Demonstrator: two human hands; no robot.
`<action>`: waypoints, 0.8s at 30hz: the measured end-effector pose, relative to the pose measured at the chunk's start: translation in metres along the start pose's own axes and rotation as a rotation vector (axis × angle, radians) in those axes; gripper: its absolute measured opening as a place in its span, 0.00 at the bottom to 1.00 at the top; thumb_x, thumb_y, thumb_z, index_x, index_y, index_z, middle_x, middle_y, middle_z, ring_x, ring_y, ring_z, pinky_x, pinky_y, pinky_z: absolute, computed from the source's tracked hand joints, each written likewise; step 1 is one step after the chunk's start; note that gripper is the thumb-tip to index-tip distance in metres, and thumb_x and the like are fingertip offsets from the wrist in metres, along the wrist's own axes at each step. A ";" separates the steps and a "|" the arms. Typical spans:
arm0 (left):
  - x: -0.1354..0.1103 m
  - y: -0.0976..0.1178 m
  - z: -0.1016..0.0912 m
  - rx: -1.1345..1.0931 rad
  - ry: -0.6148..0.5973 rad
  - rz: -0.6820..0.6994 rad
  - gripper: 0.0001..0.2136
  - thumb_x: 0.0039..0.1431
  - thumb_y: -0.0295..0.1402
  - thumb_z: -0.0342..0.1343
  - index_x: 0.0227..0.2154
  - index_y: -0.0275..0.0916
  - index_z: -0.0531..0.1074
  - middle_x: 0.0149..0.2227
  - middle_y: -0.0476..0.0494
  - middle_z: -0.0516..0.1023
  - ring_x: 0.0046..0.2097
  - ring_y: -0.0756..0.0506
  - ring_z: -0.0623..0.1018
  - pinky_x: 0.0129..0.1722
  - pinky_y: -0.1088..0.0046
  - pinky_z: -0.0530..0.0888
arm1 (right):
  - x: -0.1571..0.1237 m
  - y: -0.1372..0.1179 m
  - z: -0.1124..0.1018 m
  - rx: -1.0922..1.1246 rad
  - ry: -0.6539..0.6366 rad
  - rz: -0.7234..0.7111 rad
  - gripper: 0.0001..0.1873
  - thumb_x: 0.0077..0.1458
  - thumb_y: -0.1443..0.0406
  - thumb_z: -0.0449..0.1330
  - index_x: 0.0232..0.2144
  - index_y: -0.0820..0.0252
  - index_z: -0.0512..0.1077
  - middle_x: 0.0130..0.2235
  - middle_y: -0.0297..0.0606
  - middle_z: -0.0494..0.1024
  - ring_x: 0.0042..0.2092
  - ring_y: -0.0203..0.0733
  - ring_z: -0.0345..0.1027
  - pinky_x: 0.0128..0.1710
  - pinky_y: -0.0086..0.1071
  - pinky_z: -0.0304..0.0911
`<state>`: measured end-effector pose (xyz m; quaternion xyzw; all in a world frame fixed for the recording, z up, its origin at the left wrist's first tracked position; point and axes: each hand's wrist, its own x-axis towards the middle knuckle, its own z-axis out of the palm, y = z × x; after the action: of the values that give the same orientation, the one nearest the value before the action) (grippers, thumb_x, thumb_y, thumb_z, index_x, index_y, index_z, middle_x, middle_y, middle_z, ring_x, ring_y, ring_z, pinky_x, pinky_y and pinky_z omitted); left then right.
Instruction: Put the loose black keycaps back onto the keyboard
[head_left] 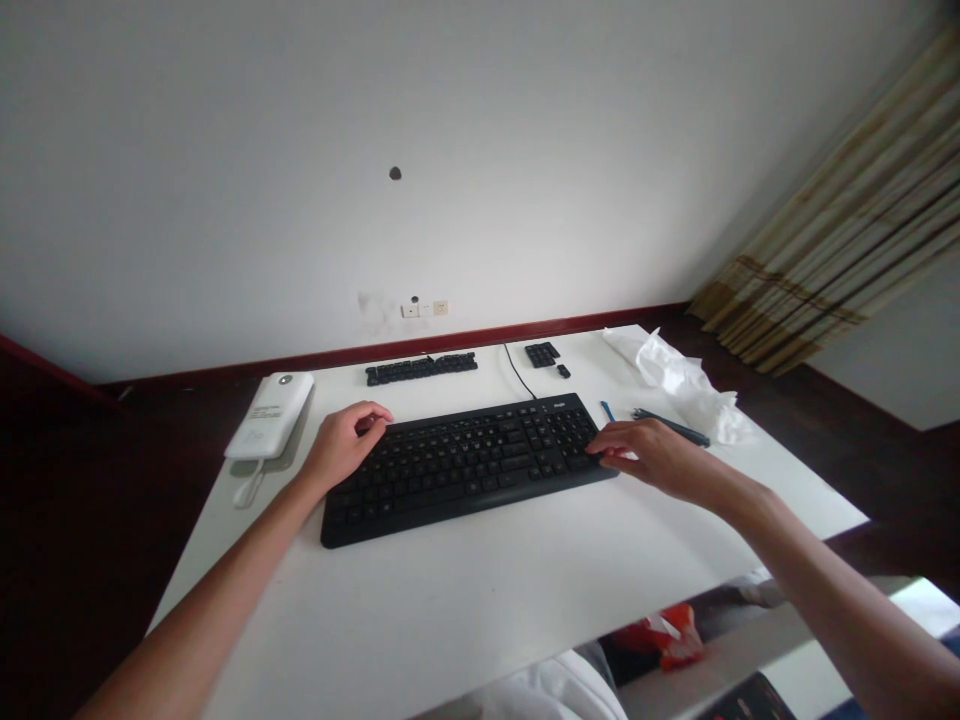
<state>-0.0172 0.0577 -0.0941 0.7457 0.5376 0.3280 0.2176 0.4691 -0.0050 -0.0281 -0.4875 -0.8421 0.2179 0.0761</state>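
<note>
A black keyboard (465, 460) lies slightly slanted on the white table, between my two hands. My left hand (347, 440) rests at its upper left edge, fingers loosely bent and thumb apart, with nothing seen in it. Over the right end of the number pad is my right hand (649, 455), its fingers stretched onto the keys and the thumb a little below them; the fingertips partly cover the keys there. Behind the keyboard sit rows of loose black keycaps (421, 369), a small block of more keycaps (541, 355) and a separate little group of them (563, 371).
A white power bank (271, 415) with a short cable lies left on the table (450, 600). Crumpled white plastic (667, 375), a dark pen-like tool (675, 428) and a small blue item (607, 411) lie right. The keyboard's cord (517, 370) runs back toward the wall.
</note>
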 end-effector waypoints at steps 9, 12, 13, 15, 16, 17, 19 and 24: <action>0.000 0.002 0.000 0.005 -0.001 -0.011 0.09 0.64 0.37 0.55 0.35 0.43 0.80 0.37 0.49 0.84 0.37 0.46 0.79 0.42 0.70 0.73 | -0.003 0.002 0.001 -0.004 -0.002 -0.020 0.15 0.69 0.59 0.55 0.46 0.53 0.81 0.47 0.40 0.83 0.43 0.45 0.78 0.45 0.39 0.73; 0.000 0.003 -0.001 0.003 -0.003 -0.011 0.09 0.64 0.37 0.55 0.35 0.43 0.80 0.37 0.49 0.84 0.37 0.45 0.79 0.42 0.69 0.73 | -0.003 0.001 0.001 0.014 0.004 -0.011 0.15 0.68 0.58 0.55 0.46 0.53 0.81 0.47 0.40 0.83 0.43 0.45 0.78 0.45 0.39 0.73; 0.000 0.003 -0.001 0.004 -0.005 -0.011 0.09 0.64 0.38 0.55 0.35 0.43 0.80 0.37 0.48 0.84 0.37 0.45 0.79 0.42 0.69 0.73 | -0.003 0.001 0.001 0.020 0.006 -0.005 0.15 0.68 0.58 0.56 0.46 0.52 0.81 0.47 0.40 0.83 0.43 0.45 0.78 0.45 0.39 0.73; 0.000 0.004 -0.001 0.005 -0.009 -0.013 0.09 0.64 0.37 0.55 0.36 0.43 0.80 0.37 0.48 0.84 0.37 0.45 0.79 0.42 0.69 0.73 | -0.003 0.001 0.001 0.028 0.012 -0.003 0.14 0.67 0.59 0.56 0.46 0.52 0.81 0.46 0.39 0.84 0.43 0.44 0.79 0.44 0.38 0.73; 0.000 0.004 -0.001 0.005 -0.010 -0.016 0.09 0.64 0.37 0.55 0.36 0.43 0.80 0.37 0.48 0.84 0.37 0.45 0.79 0.42 0.69 0.73 | -0.002 0.001 0.001 0.028 0.014 -0.009 0.14 0.67 0.59 0.57 0.46 0.52 0.82 0.46 0.39 0.84 0.42 0.44 0.79 0.44 0.37 0.73; 0.000 0.004 -0.001 0.005 -0.012 -0.018 0.09 0.64 0.37 0.55 0.36 0.43 0.80 0.38 0.48 0.84 0.37 0.45 0.79 0.43 0.69 0.73 | -0.002 0.001 0.001 0.024 0.014 -0.019 0.14 0.67 0.60 0.57 0.45 0.52 0.82 0.45 0.39 0.84 0.42 0.44 0.79 0.44 0.37 0.73; 0.000 0.004 -0.001 0.003 -0.012 -0.021 0.09 0.64 0.37 0.55 0.36 0.43 0.80 0.38 0.48 0.84 0.38 0.46 0.79 0.43 0.69 0.73 | 0.000 0.000 0.001 0.001 0.007 -0.047 0.13 0.67 0.61 0.56 0.44 0.52 0.82 0.44 0.39 0.84 0.41 0.43 0.79 0.43 0.37 0.73; 0.000 0.002 0.000 0.005 -0.022 -0.020 0.09 0.64 0.37 0.55 0.36 0.43 0.80 0.39 0.49 0.84 0.38 0.46 0.80 0.43 0.69 0.73 | 0.004 -0.003 0.001 -0.090 -0.032 -0.083 0.13 0.67 0.65 0.55 0.44 0.54 0.81 0.44 0.40 0.84 0.42 0.43 0.79 0.43 0.36 0.73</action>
<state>-0.0159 0.0570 -0.0921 0.7443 0.5436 0.3161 0.2249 0.4637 -0.0030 -0.0284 -0.4517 -0.8715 0.1844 0.0494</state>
